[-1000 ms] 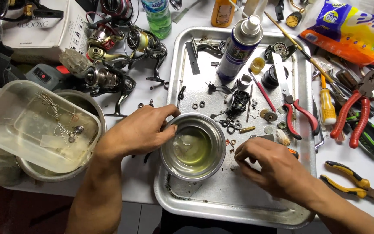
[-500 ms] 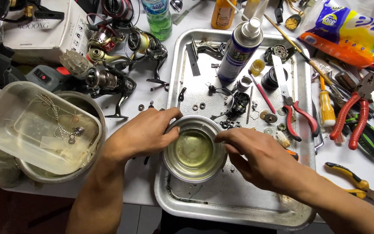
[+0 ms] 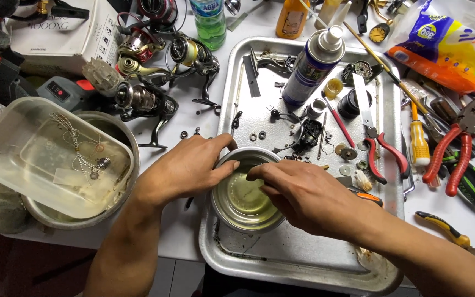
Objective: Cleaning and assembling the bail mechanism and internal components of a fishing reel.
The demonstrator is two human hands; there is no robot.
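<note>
- Two hands meet at one small steel bowl point(image 3: 246, 192), which sits on the near-left part of the metal tray point(image 3: 303, 258), a little yellowish liquid in its bottom.
- My left hand point(image 3: 185, 170) grips the bowl's left rim: the thumb hooks over the edge and the fingers curl round the outer wall, clenched on the bowl.
- My right hand point(image 3: 303, 195) comes in from the right and hangs over the bowl's mouth, fingertips bunched and pointing left toward the far rim. They look pinched as if on a small part, but I cannot tell whether anything is between them.
- What matters here: the liquid lies directly below the right fingertips, so the right hand is the nearer one to the bowl's inside, while the left only steadies the wall. The bowl is round, so it has no long axis to line up with.
- Beyond the bowl, loose washers and dark reel parts point(image 3: 309, 135) lie scattered on the tray, with a spray can point(image 3: 314, 66) upright farther back.
- Red-handled pliers point(image 3: 383, 154) lie to the right on the tray; a clear plastic tub point(image 3: 50, 157) sits well apart on the left.
</note>
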